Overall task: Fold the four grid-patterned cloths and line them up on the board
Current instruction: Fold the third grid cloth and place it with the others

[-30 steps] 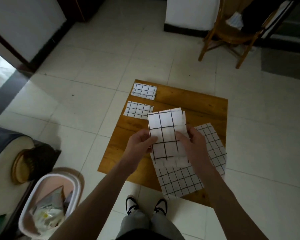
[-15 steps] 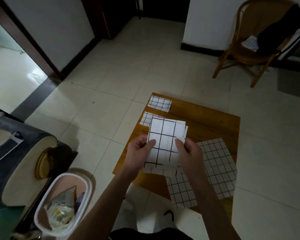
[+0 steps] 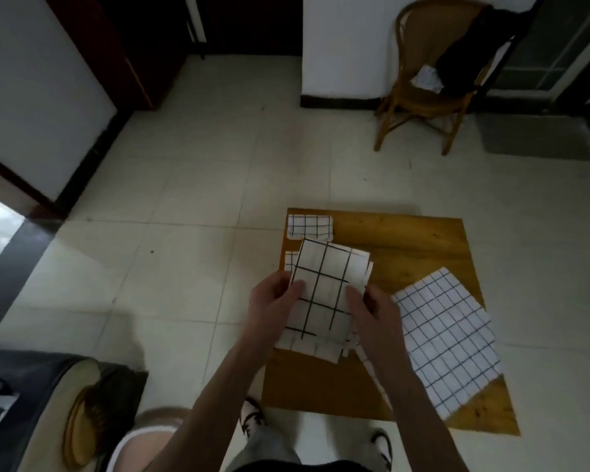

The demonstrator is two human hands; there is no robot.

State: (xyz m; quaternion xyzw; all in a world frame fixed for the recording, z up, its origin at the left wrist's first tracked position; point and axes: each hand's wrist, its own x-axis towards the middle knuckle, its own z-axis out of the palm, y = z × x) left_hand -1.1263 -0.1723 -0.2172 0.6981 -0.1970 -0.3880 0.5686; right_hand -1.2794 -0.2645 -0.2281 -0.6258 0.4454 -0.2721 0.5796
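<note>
A wooden board (image 3: 416, 240) lies on the tiled floor. I hold a folded grid-patterned cloth (image 3: 324, 291) above its left side, my left hand (image 3: 273, 301) gripping its left edge and my right hand (image 3: 372, 308) its right edge, thumbs on top. One folded cloth (image 3: 309, 226) lies at the board's far left corner. A second folded cloth (image 3: 289, 260) below it is mostly hidden behind the held one. An unfolded grid cloth (image 3: 450, 338) lies flat on the board's right side.
A wicker chair (image 3: 419, 86) with dark clothing stands at the far right. A white bin (image 3: 133, 447) and a dark and cream piece of furniture (image 3: 21, 403) sit at the lower left. My shoes (image 3: 252, 417) stand at the board's near edge.
The view has tilted up and shifted left. The held cloth stays gripped by both hands, now covering the second folded cloth and tilted slightly to the right.
</note>
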